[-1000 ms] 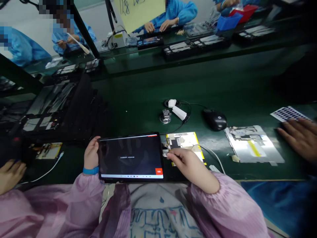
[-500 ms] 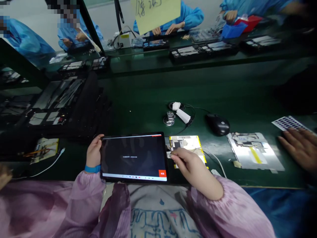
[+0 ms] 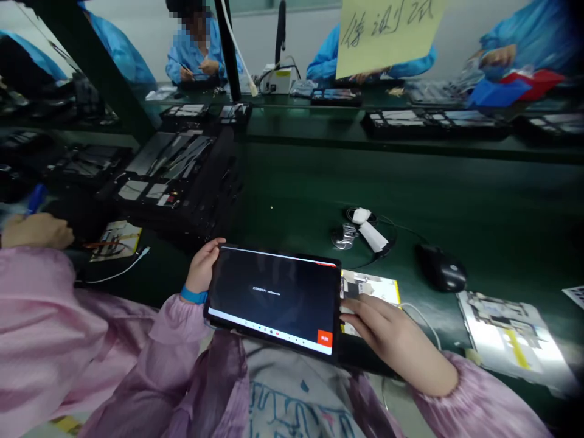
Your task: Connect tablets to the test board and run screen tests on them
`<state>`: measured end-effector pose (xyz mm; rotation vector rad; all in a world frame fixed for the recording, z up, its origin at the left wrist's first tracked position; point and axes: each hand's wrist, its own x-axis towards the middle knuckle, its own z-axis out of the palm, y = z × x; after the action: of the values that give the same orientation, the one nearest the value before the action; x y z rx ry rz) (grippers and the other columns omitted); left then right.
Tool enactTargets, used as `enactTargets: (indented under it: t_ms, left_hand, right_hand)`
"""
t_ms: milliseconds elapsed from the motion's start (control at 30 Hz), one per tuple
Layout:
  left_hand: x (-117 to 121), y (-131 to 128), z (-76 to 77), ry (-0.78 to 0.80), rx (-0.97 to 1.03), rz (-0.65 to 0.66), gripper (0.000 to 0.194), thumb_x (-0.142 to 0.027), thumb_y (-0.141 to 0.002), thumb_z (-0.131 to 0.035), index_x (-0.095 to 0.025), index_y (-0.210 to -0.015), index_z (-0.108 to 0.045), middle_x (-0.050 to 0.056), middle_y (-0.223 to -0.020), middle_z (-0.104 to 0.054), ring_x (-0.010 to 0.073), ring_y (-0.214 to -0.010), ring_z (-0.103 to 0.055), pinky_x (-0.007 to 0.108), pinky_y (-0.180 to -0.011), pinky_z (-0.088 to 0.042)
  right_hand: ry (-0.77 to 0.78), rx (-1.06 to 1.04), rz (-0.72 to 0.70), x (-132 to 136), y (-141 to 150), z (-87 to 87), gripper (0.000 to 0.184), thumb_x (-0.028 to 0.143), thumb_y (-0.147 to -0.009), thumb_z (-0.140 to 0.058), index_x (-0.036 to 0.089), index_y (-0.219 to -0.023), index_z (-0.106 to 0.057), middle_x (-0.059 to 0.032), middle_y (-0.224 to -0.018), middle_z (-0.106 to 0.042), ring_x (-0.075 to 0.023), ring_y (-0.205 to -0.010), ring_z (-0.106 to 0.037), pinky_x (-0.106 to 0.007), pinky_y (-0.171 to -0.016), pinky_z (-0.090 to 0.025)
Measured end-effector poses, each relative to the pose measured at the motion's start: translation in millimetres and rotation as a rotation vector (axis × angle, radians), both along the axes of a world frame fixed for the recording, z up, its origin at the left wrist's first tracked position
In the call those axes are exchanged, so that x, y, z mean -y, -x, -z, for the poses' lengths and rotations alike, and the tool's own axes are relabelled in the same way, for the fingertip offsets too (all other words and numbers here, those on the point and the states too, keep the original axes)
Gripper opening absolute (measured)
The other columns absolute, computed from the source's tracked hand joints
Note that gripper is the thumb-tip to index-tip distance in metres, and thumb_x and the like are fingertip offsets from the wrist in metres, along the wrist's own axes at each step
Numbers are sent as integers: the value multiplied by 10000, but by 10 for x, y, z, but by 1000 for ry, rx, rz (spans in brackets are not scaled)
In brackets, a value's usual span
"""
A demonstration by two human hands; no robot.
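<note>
A tablet (image 3: 274, 295) with a lit dark screen, a white bar along the bottom and a red box in one corner is held tilted at the table's front edge. My left hand (image 3: 204, 267), a blue band at its wrist, grips the tablet's left side with the thumb on the frame. At the tablet's right edge my right hand (image 3: 383, 325) has its fingertips closed together; what is between them is hidden. Behind that hand lies a white and yellow-edged flat part (image 3: 371, 285). A white cable (image 3: 424, 319) curves out beside the wrist.
To the right lie a black mouse (image 3: 442, 269) and a silver plate with components (image 3: 515, 334). A taped cable bundle (image 3: 371, 234) lies beyond the tablet. Stacked black trays (image 3: 177, 176) stand left. A co-worker's hand (image 3: 36, 231) with a blue pen is at far left.
The view has turned left, so the bench appears shifted right. The tablet is now more slanted, its right side lower in view. My right fingertips sit closer against its edge.
</note>
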<state>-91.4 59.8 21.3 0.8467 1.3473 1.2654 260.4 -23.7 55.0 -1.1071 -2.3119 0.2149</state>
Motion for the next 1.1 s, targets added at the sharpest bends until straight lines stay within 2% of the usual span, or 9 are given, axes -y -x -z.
enactTargets:
  t_ms: [200,367,567,667,800,967,1033,1100]
  left_hand:
    - [10,10,-21,-6,-14,-14,455,-412,-628,-752,-149,-990,-670,15,-706,-665,121,-573,-593,217,-537,-445]
    - [-11,31,-31,25,-3,3,487,-428,-597,-778,-157,-986,-669,8,-669,-657,120,-561,-583,213,-531,-442]
    - [-65,35,-18,44,-26,19,501,-443,-593,-778,-156,-986,-661,8,-662,-661,123,-547,-590,211,-513,-452]
    - [-67,14,-35,48,-35,17,515,-442,-585,-784,-152,-990,-654,4,-650,-658,118,-531,-586,204,-500,-451]
    - [-57,-7,-61,46,21,-30,520,-408,-547,-811,-149,-970,-655,-4,-644,-655,120,-536,-598,204,-520,-465]
    - [-70,37,-56,23,3,-71,565,-425,-518,-822,-150,-981,-649,-3,-635,-661,128,-523,-602,213,-512,-465]
    - [-79,46,-49,18,-1,-64,563,-429,-524,-818,-148,-983,-651,4,-646,-667,130,-531,-607,216,-516,-469]
    - [-85,40,-44,13,-2,-55,552,-427,-528,-816,-146,-975,-653,10,-662,-675,136,-549,-617,220,-530,-479]
  right_hand:
    - [-106,141,-85,-38,-36,-78,264,309,-991,-362,179,-979,-592,-45,-730,-649,-149,-572,-600,-269,-501,-433]
    - [-47,183,-103,-30,-41,-36,286,296,-994,-346,162,-990,-599,-44,-697,-647,-143,-534,-568,-274,-485,-402]
    - [-74,124,-115,-43,-71,48,220,269,-975,-416,140,-989,-594,-12,-614,-593,-138,-510,-532,-270,-488,-376]
    - [-62,113,-131,-75,-80,32,221,278,-974,-423,136,-977,-592,-1,-592,-575,-130,-487,-518,-266,-483,-368]
    - [-19,113,-134,-106,-89,-20,253,258,-989,-374,136,-994,-595,-25,-654,-622,-130,-519,-561,-260,-488,-385]
    - [-63,-16,-28,-202,-227,9,315,384,-943,-484,137,-1092,-610,-25,-637,-633,-132,-511,-577,-245,-498,-417]
    - [30,-63,107,-341,-278,62,368,419,-916,-529,143,-1146,-607,-27,-643,-648,-137,-519,-588,-243,-532,-446]
    - [228,-6,278,-547,-257,133,339,384,-910,-553,149,-1141,-627,-45,-681,-677,-159,-573,-625,-257,-592,-472]
